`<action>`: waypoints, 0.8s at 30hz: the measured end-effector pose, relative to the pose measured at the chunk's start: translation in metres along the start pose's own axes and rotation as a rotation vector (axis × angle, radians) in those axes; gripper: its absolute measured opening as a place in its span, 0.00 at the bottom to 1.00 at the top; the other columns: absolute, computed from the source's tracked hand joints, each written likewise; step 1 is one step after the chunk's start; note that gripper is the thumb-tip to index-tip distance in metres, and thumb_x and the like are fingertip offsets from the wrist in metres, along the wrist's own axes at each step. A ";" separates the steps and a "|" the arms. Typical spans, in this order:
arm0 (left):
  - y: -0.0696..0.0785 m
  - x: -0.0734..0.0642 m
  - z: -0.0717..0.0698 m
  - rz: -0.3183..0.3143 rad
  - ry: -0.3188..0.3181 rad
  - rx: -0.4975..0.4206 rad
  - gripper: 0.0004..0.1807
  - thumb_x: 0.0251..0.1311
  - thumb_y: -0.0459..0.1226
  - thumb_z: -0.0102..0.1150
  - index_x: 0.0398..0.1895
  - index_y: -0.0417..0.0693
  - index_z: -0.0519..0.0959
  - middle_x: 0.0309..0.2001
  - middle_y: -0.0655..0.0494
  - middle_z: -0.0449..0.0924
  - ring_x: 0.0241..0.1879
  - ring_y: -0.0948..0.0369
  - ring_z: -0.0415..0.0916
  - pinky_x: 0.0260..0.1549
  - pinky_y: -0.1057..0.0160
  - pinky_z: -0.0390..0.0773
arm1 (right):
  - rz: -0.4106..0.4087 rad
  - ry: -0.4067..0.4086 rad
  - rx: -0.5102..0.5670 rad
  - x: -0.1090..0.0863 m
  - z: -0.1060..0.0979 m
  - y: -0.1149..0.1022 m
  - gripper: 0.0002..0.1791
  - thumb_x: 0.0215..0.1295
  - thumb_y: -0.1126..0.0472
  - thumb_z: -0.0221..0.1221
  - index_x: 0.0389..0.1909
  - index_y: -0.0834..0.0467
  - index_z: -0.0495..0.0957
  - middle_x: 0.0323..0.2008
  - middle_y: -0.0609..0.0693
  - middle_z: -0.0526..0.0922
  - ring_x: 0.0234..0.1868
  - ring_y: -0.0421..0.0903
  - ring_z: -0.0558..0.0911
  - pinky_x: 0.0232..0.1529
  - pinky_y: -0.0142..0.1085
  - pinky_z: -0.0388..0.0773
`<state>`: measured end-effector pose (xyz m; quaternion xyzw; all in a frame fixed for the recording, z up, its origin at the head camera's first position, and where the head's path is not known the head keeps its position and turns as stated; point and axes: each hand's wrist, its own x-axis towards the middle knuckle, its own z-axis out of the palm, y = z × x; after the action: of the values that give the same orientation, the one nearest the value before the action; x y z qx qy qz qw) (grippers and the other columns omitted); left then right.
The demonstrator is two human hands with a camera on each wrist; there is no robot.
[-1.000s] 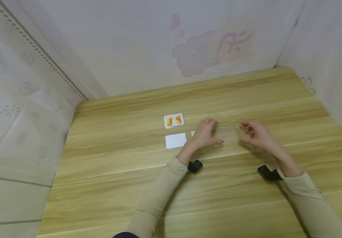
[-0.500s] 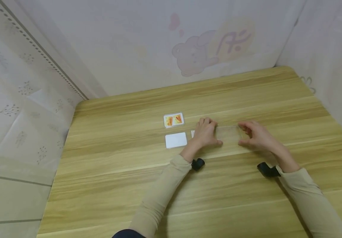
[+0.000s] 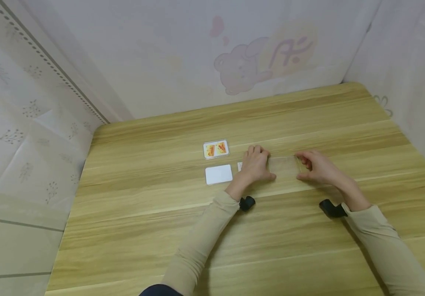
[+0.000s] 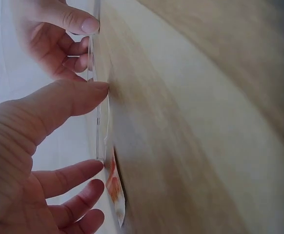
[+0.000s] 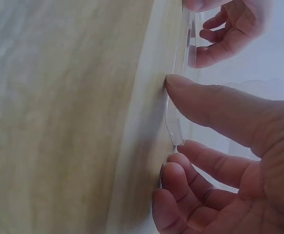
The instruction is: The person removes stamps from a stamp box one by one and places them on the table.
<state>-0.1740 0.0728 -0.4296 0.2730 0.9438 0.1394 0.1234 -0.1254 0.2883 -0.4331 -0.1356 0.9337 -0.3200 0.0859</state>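
A thin clear plastic case [image 3: 283,167] lies low at the wooden tabletop between my two hands, its thin edges showing in both wrist views. My left hand [image 3: 255,164] holds its left end, with thumb and index finger at opposite edges and the other fingers loosely bent. At the right end, my right hand [image 3: 317,167] grips it between thumb and index finger, the remaining fingers curled. A small card with an orange print [image 4: 115,190] lies by the left fingertips; in the head view its pale corner [image 3: 239,166] peeks out beside the left hand.
Left of the hands lie a white rectangular plate [image 3: 218,174] and, behind it, a clear-rimmed card case with orange food pictures [image 3: 215,149]. Black wrist mounts [image 3: 247,203] sit below the cuffs. A patterned curtain [image 3: 160,61] rises behind the table's back edge.
Both hands have settled onto the clear case, the thumbs and index fingers drawing in at its ends. During the last half second they have barely moved. The cards stay where they were.
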 end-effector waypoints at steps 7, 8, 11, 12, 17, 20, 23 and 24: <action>-0.001 0.001 0.001 0.028 0.017 -0.007 0.33 0.45 0.53 0.69 0.55 0.51 0.76 0.55 0.55 0.68 0.54 0.57 0.59 0.51 0.62 0.61 | -0.029 0.013 -0.024 0.002 0.000 0.000 0.32 0.47 0.68 0.69 0.53 0.74 0.69 0.32 0.55 0.69 0.32 0.47 0.67 0.32 0.36 0.66; -0.001 0.001 0.001 0.032 0.019 -0.010 0.32 0.45 0.53 0.69 0.54 0.51 0.76 0.55 0.55 0.68 0.54 0.58 0.59 0.51 0.62 0.61 | -0.033 0.015 -0.023 0.002 0.000 0.000 0.31 0.47 0.68 0.69 0.53 0.74 0.69 0.32 0.55 0.69 0.32 0.47 0.67 0.32 0.36 0.66; -0.002 0.001 0.001 0.050 0.025 -0.012 0.32 0.44 0.53 0.70 0.53 0.50 0.77 0.55 0.55 0.69 0.53 0.58 0.60 0.51 0.62 0.62 | -0.055 0.026 -0.019 0.002 0.001 0.001 0.30 0.47 0.67 0.70 0.51 0.74 0.70 0.31 0.54 0.69 0.31 0.46 0.67 0.31 0.35 0.66; -0.002 0.001 0.001 0.057 0.026 -0.013 0.32 0.44 0.53 0.70 0.53 0.49 0.77 0.54 0.55 0.69 0.53 0.58 0.60 0.51 0.62 0.62 | -0.065 0.030 -0.021 0.003 0.001 0.002 0.30 0.46 0.67 0.70 0.50 0.74 0.70 0.31 0.54 0.69 0.31 0.46 0.67 0.31 0.35 0.66; -0.004 0.002 0.000 0.106 0.029 -0.048 0.34 0.42 0.50 0.72 0.53 0.45 0.76 0.53 0.53 0.71 0.54 0.58 0.64 0.55 0.63 0.62 | -0.096 0.048 -0.025 0.002 0.001 0.004 0.29 0.44 0.68 0.71 0.48 0.73 0.71 0.33 0.56 0.72 0.34 0.48 0.70 0.34 0.36 0.69; -0.005 0.002 -0.001 0.126 0.028 -0.106 0.34 0.42 0.47 0.72 0.54 0.42 0.75 0.52 0.52 0.72 0.54 0.58 0.66 0.56 0.65 0.63 | -0.087 0.051 -0.013 0.001 -0.001 0.003 0.31 0.43 0.68 0.71 0.49 0.74 0.70 0.36 0.58 0.74 0.37 0.51 0.73 0.40 0.42 0.71; -0.006 0.001 -0.003 0.138 0.024 -0.162 0.35 0.43 0.45 0.72 0.55 0.40 0.74 0.51 0.51 0.72 0.52 0.58 0.68 0.53 0.68 0.66 | -0.084 0.053 -0.002 0.000 -0.003 0.001 0.34 0.43 0.68 0.72 0.50 0.76 0.69 0.37 0.60 0.75 0.39 0.54 0.74 0.42 0.45 0.71; -0.006 0.001 -0.004 0.142 0.022 -0.183 0.35 0.43 0.44 0.73 0.55 0.39 0.73 0.50 0.51 0.72 0.51 0.58 0.68 0.52 0.68 0.67 | -0.081 0.054 0.006 -0.001 -0.004 -0.001 0.34 0.42 0.68 0.72 0.51 0.76 0.69 0.37 0.60 0.76 0.39 0.54 0.75 0.41 0.44 0.71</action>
<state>-0.1790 0.0679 -0.4280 0.3254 0.9067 0.2364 0.1271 -0.1255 0.2906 -0.4294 -0.1643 0.9285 -0.3295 0.0478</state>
